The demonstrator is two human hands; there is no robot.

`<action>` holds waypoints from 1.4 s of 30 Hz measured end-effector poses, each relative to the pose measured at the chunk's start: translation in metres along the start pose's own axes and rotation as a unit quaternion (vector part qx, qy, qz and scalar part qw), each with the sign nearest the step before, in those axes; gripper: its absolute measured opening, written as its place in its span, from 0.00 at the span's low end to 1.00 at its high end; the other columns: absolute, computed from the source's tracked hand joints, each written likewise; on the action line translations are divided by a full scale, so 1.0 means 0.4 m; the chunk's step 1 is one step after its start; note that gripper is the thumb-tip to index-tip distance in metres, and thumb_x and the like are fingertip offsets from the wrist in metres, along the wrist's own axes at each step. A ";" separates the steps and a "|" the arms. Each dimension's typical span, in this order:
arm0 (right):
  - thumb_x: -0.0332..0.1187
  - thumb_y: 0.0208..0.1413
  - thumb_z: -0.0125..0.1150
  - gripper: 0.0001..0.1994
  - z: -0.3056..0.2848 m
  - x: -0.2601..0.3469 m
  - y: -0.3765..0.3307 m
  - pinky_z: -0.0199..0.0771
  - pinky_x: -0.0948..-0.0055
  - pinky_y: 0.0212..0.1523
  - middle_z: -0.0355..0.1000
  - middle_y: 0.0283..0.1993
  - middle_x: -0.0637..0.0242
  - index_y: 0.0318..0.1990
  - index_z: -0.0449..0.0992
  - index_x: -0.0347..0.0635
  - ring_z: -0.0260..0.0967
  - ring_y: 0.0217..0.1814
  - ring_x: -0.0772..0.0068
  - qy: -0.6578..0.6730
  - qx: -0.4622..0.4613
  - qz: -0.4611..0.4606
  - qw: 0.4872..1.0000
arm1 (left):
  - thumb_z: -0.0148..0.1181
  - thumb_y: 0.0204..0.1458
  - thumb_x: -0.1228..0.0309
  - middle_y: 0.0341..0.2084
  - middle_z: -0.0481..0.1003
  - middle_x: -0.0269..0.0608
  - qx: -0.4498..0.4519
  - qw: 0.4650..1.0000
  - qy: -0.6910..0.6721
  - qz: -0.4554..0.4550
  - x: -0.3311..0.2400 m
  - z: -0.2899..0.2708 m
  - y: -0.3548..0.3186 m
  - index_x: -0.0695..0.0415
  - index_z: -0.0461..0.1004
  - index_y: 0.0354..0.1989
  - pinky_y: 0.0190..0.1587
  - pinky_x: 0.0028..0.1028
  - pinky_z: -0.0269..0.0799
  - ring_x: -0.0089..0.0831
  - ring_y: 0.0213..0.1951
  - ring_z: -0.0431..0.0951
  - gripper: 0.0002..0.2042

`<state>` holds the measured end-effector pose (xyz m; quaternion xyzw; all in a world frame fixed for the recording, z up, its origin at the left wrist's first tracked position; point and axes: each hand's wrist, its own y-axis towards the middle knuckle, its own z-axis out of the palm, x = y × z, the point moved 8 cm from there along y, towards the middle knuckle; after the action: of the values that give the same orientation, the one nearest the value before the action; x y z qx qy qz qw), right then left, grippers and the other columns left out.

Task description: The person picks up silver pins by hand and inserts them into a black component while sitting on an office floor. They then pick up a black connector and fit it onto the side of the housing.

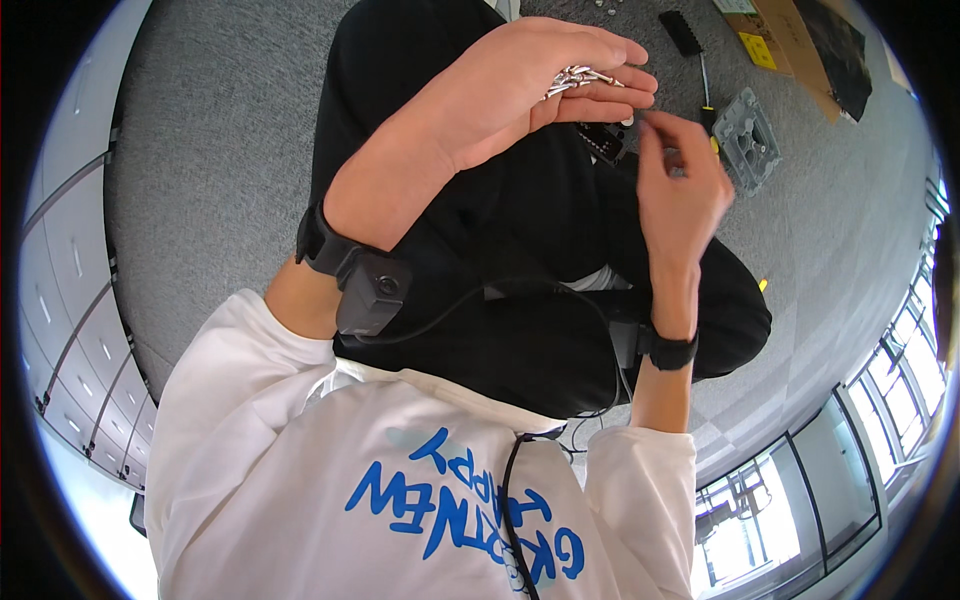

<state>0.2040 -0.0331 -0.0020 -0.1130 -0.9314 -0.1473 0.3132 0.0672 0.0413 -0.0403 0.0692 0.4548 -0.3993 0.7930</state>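
Blue-lettered white shirt (280, 470) right up close, black pants (540, 220) past it. Got a nice little pile of silver screws (578, 78) sitting in the cupped left hand (530, 80), fingers stretched out loosely. Holding the right hand (690, 178) close to those fingertips, thumb and fingers curled in; can't tell whether pinching anything. Over on the gray carpet (230, 150): gray plastic part (750, 145), black-handled tool (682, 34), some cardboard (800, 45).

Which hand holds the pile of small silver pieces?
The left hand, with silver pieces cupped in it; the right hand shows no such pile.
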 end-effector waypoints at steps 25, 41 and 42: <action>0.24 0.56 0.63 0.05 -0.051 0.054 0.029 0.73 0.71 0.34 0.74 0.31 0.62 0.37 0.73 0.37 0.74 0.30 0.66 0.034 0.042 0.023 0.998 | 0.41 0.67 0.64 0.52 0.74 0.59 0.003 0.999 0.027 -0.020 -0.017 0.008 -0.001 0.71 0.68 0.59 0.60 0.34 0.73 0.44 0.55 0.77 0.22; 0.21 0.53 0.62 0.04 0.104 -0.107 -0.054 0.75 0.63 0.35 0.74 0.33 0.57 0.36 0.78 0.37 0.75 0.34 0.51 -0.025 0.144 -0.043 0.988 | 0.46 0.66 0.71 0.54 0.73 0.57 -0.009 0.979 -0.172 -0.107 0.015 -0.007 -0.003 0.75 0.65 0.59 0.61 0.32 0.72 0.40 0.56 0.76 0.19; 0.21 0.53 0.62 0.04 0.112 -0.110 -0.055 0.75 0.62 0.36 0.73 0.34 0.58 0.36 0.78 0.37 0.74 0.36 0.52 -0.033 0.148 -0.042 0.988 | 0.46 0.66 0.71 0.54 0.73 0.57 -0.009 0.979 -0.172 -0.107 0.016 -0.008 -0.003 0.75 0.65 0.59 0.61 0.31 0.72 0.40 0.56 0.76 0.19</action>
<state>0.2070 -0.0432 -0.0674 -0.0310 -0.9565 -0.0171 0.2895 0.0660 0.0385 -0.0467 -0.0572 0.3197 -0.4838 0.8127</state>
